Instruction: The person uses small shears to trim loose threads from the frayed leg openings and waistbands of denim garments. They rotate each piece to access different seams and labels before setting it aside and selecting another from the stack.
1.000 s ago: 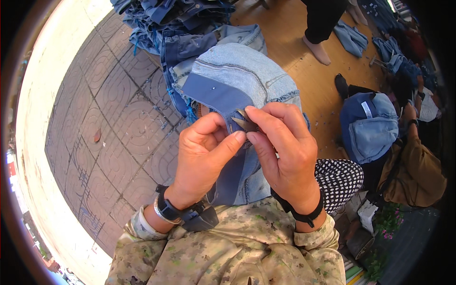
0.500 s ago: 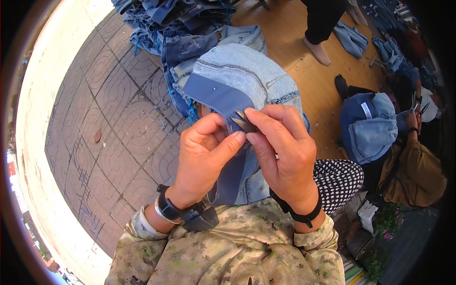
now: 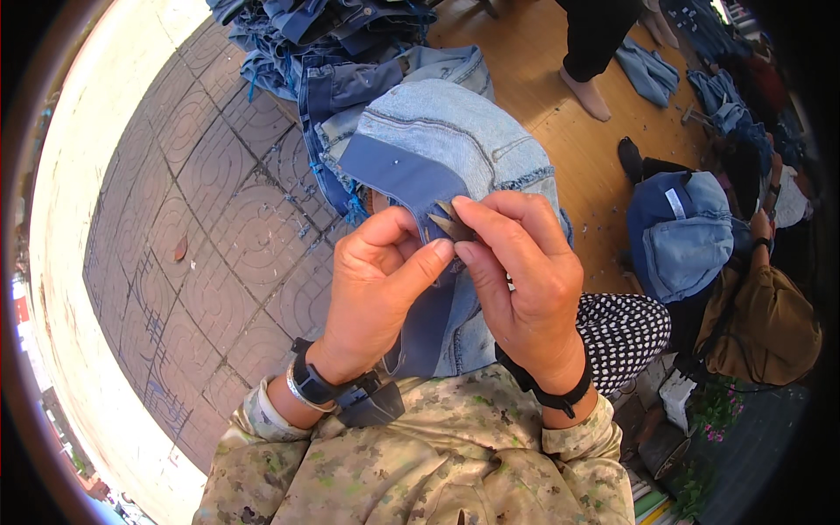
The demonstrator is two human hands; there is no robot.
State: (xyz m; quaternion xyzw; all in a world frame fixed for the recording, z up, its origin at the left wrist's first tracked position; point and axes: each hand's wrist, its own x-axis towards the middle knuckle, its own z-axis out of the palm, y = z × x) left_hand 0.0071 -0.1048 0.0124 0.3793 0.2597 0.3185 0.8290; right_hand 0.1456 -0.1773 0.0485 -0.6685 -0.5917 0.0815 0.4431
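A light-blue denim garment with a darker blue band along its edge lies across my lap, frayed seams showing. My left hand pinches the edge of that band between thumb and bent fingers. Between the thumb and fingers of my right hand is a pair of small thread snips. Their two pointed metal blades stand apart and point left, right at the band. My fingers cover the snips' handles. The two thumbs almost meet below the blades.
Folded denim pieces are heaped at the back left. Brown paving tiles lie left, a wooden board behind. At right another person holds a denim piece; a brown bag is close by. Someone's foot rests on the board.
Almost nothing differs. The snips and both hands stay at the same spot on the band, and the garment has barely shifted. At right, the other person's arm has moved slightly.
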